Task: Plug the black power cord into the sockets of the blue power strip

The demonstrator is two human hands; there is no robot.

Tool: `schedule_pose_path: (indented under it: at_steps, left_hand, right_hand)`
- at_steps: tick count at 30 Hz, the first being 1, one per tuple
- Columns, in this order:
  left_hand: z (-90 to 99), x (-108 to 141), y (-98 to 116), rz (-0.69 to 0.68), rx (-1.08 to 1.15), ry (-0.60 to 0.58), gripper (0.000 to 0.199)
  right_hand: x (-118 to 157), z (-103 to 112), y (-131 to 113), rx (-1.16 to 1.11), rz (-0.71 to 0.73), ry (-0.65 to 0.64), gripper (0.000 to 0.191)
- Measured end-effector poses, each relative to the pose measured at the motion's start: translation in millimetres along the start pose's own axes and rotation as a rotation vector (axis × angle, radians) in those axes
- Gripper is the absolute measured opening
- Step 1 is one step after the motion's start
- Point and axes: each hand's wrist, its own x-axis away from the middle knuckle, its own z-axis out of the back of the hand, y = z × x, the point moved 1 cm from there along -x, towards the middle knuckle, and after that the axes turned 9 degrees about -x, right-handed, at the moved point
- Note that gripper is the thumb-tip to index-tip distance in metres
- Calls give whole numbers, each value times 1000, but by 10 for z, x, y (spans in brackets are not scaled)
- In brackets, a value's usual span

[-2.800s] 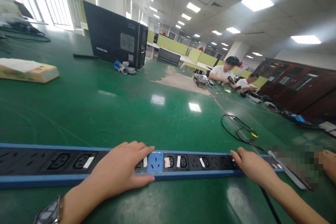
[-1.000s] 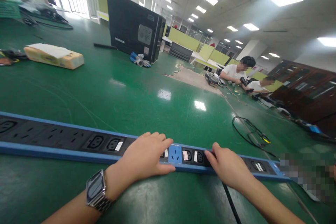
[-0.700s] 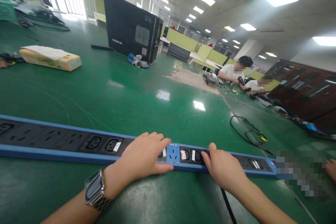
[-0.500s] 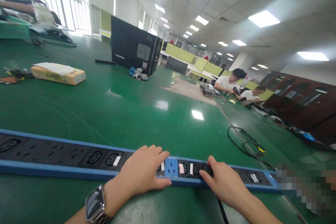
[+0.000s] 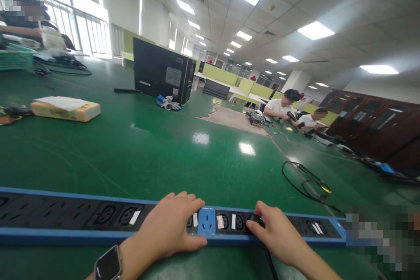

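Note:
A long blue and black power strip (image 5: 59, 214) lies across the green tabletop in front of me, with rows of sockets and small white labels. My left hand (image 5: 173, 223) grips its middle from above, thumb along the near edge and fingers over the far one. To the right, my right hand (image 5: 278, 234) is closed on a black plug (image 5: 257, 219) at a socket just past two labelled ones. How deep the plug sits is hidden by my fingers. Its black cord (image 5: 271, 264) runs down towards me from under that hand.
Beyond the strip are a tissue pack (image 5: 65, 109), a black computer case (image 5: 160, 70), gloves (image 5: 168, 102) and a coiled black cable (image 5: 305, 179). A green basket (image 5: 15, 59) stands far left. Several people sit around the table's far sides.
The view has tilted slightly upward and shifted, so the strip appears lower. Both hands keep their holds on the strip and the plug.

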Motion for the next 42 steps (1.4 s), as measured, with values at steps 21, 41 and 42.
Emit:
schedule_pose_path:
  at_steps: [21,41,42]
  left_hand:
    - [27,-33,-1,-27,-35,-41,58]
    - [31,-37,-7,-36,-49,-41,56]
    - [35,-40,-10,-38,-47,-37,56]
  right_hand:
    - [3,-16,95,-319,19,-24,27]
    - [411,788,143,-463,-17,505,30]
    - [492,958,130,-416,-23,509,39]
